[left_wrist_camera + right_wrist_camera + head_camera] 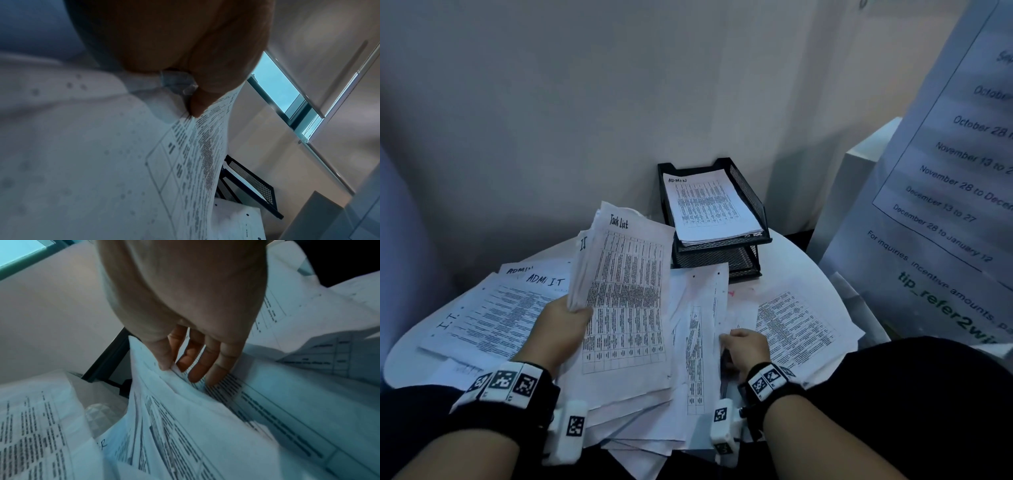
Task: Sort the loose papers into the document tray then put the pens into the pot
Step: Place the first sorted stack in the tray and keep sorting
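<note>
Judging from how the sheets lie, the sorting is taken to be well short of half done. At the far left of the round table [421, 346], sheets headed "I.T." and "ADMIN" [493, 315] are spread in an overlapping fan, not yet gathered. Next to them, a thick bundle topped by a "Task List" page [626, 287] is held up off the table by the left hand [565, 325]: the fingers are curled round the bundle's left edge, and in the left wrist view a fingertip [197, 105] is seen pressed onto the printed face, so the bundle is pinched rather than laid on an open palm. Below it, more loose sheets [640, 435] hang over the near edge of the table.

Further right, a punched sheet [702, 308] lies crumpled at the centre, and the right hand [746, 349] is set into the papers beside it. In the right wrist view the thumb [162, 356] is pressed against a raised sheet edge while the other fingers [199, 368] are held together, only lightly bent, with their tips on the printed page beneath; a sheet appears to be nipped between thumb and forefinger, though the contact is partly hidden.

Behind the centre stands the black mesh document tray [753, 195], against the wall; a neat stack headed "ADMIN" [709, 209] is already filed in its top tier, while the lower tier looks empty. At the right, one more printed sheet [801, 329] is left on the table. No pens and no pot can be made out, so that part is judged untouched.
</note>
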Tool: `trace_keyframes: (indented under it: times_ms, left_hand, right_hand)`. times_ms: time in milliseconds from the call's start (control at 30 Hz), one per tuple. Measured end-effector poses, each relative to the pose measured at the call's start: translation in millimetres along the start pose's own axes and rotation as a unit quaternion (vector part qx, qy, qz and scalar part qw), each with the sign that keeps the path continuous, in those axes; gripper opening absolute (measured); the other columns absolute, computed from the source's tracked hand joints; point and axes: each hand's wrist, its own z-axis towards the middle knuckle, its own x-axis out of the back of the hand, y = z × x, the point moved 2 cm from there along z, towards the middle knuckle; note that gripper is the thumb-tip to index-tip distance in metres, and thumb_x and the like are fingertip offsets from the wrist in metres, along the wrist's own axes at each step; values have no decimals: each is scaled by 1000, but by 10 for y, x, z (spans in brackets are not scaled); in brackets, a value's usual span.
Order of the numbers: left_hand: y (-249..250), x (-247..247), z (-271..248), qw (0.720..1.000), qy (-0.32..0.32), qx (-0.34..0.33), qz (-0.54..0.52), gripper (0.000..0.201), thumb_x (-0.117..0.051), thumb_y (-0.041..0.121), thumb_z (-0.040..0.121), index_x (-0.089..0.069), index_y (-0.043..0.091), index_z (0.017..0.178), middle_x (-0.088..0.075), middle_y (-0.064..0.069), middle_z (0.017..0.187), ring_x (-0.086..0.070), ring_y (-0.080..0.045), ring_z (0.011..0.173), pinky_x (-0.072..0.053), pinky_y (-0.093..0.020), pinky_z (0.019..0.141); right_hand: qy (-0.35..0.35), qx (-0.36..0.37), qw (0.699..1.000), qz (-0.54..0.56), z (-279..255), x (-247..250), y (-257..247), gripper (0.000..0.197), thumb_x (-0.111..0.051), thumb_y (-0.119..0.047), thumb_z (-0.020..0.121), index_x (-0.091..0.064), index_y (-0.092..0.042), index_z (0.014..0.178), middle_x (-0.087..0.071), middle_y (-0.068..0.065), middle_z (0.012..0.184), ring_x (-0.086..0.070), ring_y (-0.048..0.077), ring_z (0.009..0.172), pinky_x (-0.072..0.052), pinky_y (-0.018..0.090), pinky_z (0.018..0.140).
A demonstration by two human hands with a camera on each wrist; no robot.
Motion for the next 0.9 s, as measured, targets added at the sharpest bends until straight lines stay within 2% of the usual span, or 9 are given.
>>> trace_keyframes:
  times_ms: [67,167,267,333,467,567,667,800,900]
  left_hand:
    - [17,-15,-14,1000,-1,-2,3,21,-61,11,99,-61,-6,89,-54,-17,75,-48,-24,69,-37,-34,63]
    - [64,-40,-49,1000,-7,-8,-4,18,-60,8,99,-58,0,83,-50,-15,72,-44,-22,66,-33,-33,61]
    - [87,-35,-61,1000,-9,-14,3,22,-60,10,99,-57,4,79,-52,-15,72,-45,-23,66,-35,-33,61]
    - [93,-29,-61,1000,-10,-17,4,21,-60,12,100,-59,2,81,-54,-15,73,-47,-24,67,-37,-34,62]
    - [124,-45,-70,1000,-17,-25,-9,23,-58,15,102,-61,-2,87,-54,-16,74,-48,-23,67,-39,-34,62]
    - [152,-65,-90,999,-23,-23,-14,23,-56,16,102,-61,0,87,-56,-16,73,-50,-24,68,-41,-34,63]
    - [179,-47,-112,999,-14,-27,-23,25,-55,15,99,-56,2,78,-53,-14,69,-49,-22,67,-37,-36,65]
    - [275,-8,-162,994,-29,-40,-96,24,-60,14,97,-61,-7,86,-55,-15,74,-52,-23,71,-40,-37,66]
    - [335,32,-195,987,-54,-39,-144,23,-68,18,94,-70,-5,95,-71,-25,86,-69,-39,82,-56,-50,75]
  right_hand:
    - [15,7,1000,-5,24,75,-11,20,-86,-9,74,-68,-10,66,-72,16,71,-69,32,64,-63,46,72]
    - [37,6,999,20,45,157,-43,27,-89,-16,73,-62,-11,69,-74,27,84,-71,35,66,-64,52,66]
    - [97,86,991,-12,-79,267,-388,18,-74,-17,92,-59,-9,88,-66,12,88,-57,20,66,-46,28,56]
    - [112,174,978,-26,-178,338,-731,11,-64,-13,97,-55,-15,91,-61,6,86,-52,15,62,-39,24,53]
    - [84,342,936,-18,-484,473,-1367,10,-60,-18,99,-63,-24,92,-69,3,79,-55,17,58,-44,26,55]
    - [41,438,898,6,-892,581,-1787,11,-63,-21,101,-71,-20,93,-74,4,85,-68,22,73,-57,35,64]
    - [-31,469,882,40,-1268,631,-2095,15,-65,-11,99,-74,-22,92,-77,-1,86,-71,14,76,-60,31,69]
    - [-81,491,863,83,-1499,618,-2257,18,-65,-1,97,-74,-16,97,-77,-3,85,-69,11,75,-58,25,67]
    - [-69,470,874,103,-1508,557,-2182,8,-67,-7,97,-73,-10,93,-73,21,83,-66,18,69,-57,30,57]
